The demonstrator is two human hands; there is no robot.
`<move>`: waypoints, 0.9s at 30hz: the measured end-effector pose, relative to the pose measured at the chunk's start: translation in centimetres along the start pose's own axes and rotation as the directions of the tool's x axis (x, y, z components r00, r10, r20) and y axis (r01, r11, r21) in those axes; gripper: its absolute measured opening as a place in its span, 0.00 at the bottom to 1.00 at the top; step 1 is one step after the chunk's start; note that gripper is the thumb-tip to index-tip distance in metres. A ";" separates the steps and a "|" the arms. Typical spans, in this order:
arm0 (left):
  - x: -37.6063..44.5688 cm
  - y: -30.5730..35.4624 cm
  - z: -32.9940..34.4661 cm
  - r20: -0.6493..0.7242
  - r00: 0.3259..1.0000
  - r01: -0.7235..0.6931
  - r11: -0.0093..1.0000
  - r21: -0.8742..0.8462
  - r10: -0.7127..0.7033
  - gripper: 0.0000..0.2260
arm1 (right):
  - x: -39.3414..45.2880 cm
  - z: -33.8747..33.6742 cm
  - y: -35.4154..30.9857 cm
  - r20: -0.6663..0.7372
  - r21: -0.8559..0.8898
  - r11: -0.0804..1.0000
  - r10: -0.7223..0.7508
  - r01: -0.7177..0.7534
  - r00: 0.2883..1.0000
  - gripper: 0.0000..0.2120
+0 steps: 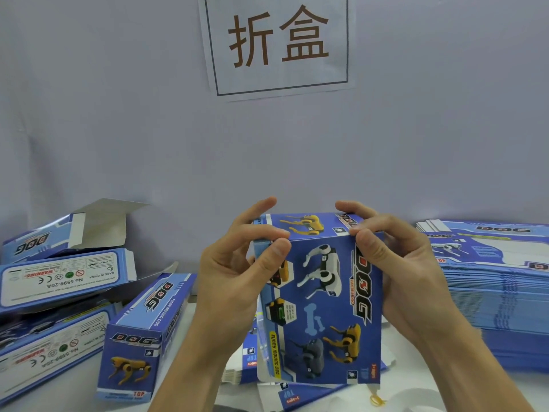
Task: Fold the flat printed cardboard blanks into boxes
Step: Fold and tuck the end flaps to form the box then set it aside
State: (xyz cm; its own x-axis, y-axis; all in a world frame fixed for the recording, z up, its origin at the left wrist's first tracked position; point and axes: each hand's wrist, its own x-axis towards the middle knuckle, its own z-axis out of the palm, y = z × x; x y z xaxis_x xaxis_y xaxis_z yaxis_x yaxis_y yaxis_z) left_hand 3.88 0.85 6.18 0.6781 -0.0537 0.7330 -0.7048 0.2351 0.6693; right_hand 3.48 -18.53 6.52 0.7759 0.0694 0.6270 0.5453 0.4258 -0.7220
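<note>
A tall stack of flat blue printed cardboard blanks (493, 292) is seen at the right of the white table (74, 391). Folded blue cardboard boxes (59, 292) are piled at the left. A blue printed cardboard box with robot dog pictures (323, 298) is held upright at the centre, above the table. Its upper left corner is pinched by the left hand (234, 275); its upper right corner is pinched by the right hand (398, 263).

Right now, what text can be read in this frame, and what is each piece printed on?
"折盒": wall sign.
"DOG", "FUNNY MOVING DOG": held box.
"WARNING", "MADE IN CHINA", "No.5599-20A": folded box, upside down.
"TOP": standing box.
"DOG": flat stack.
Finer print: too small.
</note>
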 end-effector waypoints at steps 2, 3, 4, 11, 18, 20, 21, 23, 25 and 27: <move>0.1 0.1 -0.1 0.035 0.999 -0.003 0.992 0.128 -0.002 0.15 | 0.0 0.2 0.1 -0.012 -0.028 1.000 -0.013 0.013 1.000 0.19; 0.2 0.0 -0.3 0.057 0.998 -0.017 0.974 0.228 0.004 0.18 | 0.1 0.3 0.2 -0.013 -0.047 0.999 -0.024 0.023 1.000 0.22; 0.3 -0.1 -0.5 0.066 0.998 -0.031 0.956 0.293 0.012 0.20 | 0.1 0.4 0.3 -0.017 -0.067 0.997 -0.035 0.034 0.999 0.25; 1.2 -1.5 -2.7 -0.517 0.849 -0.041 0.989 0.142 0.109 0.22 | 0.8 0.4 0.8 -0.340 -0.464 0.877 -0.307 0.126 0.889 0.15; 1.2 -3.2 -3.9 -0.850 0.509 0.070 0.991 -0.117 -0.136 0.20 | 0.8 1.0 1.4 -0.323 -0.745 0.657 -0.204 -0.115 0.924 0.13; 1.3 -3.2 -3.4 -0.846 0.484 0.080 0.973 -0.215 -0.226 0.18 | 0.5 1.4 1.7 -0.224 -0.795 0.512 0.252 -0.326 0.941 0.20; 1.3 -3.2 -3.0 -0.835 0.480 0.087 0.962 -0.260 -0.269 0.17 | 0.3 1.7 1.9 -0.191 -0.812 0.452 0.391 -0.369 0.900 0.24; 1.3 -3.2 -1.9 -0.773 0.520 0.118 0.928 -0.354 -0.362 0.16 | 0.0 2.4 2.4 -0.195 -0.773 0.481 0.441 -0.414 0.876 0.34; 1.0 -3.3 -0.7 -0.622 0.629 0.212 0.873 -0.440 -0.466 0.24 | 0.0 2.5 2.8 -0.235 -0.610 0.632 0.431 -0.478 0.871 0.41; 0.6 -3.5 0.6 -0.406 0.715 0.373 0.801 -0.468 -0.569 0.35 | 0.3 2.4 2.8 -0.231 -0.374 0.804 0.402 -0.462 0.886 0.46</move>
State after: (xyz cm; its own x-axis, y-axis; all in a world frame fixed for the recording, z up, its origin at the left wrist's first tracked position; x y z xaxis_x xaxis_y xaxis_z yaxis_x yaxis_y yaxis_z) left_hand 6.62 -0.56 4.35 0.9707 0.2214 0.0937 -0.2146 0.6223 0.7528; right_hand 4.49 -15.18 5.31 0.9800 0.0238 0.1977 0.1983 -0.0268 -0.9798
